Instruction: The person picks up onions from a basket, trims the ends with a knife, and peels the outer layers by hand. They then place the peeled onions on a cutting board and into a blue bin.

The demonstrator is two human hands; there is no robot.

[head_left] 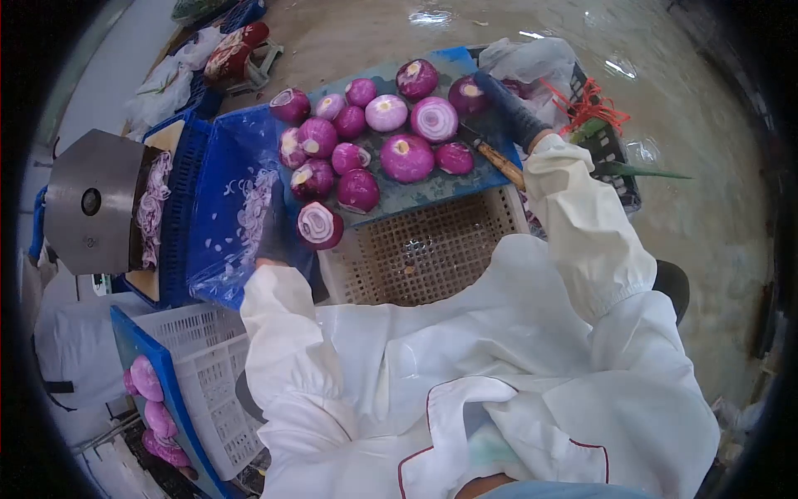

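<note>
My right hand [511,108], in a dark glove, reaches to the back right corner of the blue board [399,195], right beside a purple onion [468,96]. Its finger shape is unclear, and I cannot tell if it grips that onion. A knife with a wooden handle [499,165] lies on the board near my right wrist. My left hand [273,229], also dark-gloved, is at the board's left edge, between a cut onion [320,225] and the blue bin [223,158]; its fingers are hard to make out. Several peeled onions [407,158] sit on the board, some showing cut rings.
Under the board stands a perforated crate [424,258]. Onion slices [253,208] lie in the plastic-lined blue bin. A metal slicer [91,200] stands at left, by a white crate [208,349]. A dark crate [611,154] with a plastic bag [532,62] is at right.
</note>
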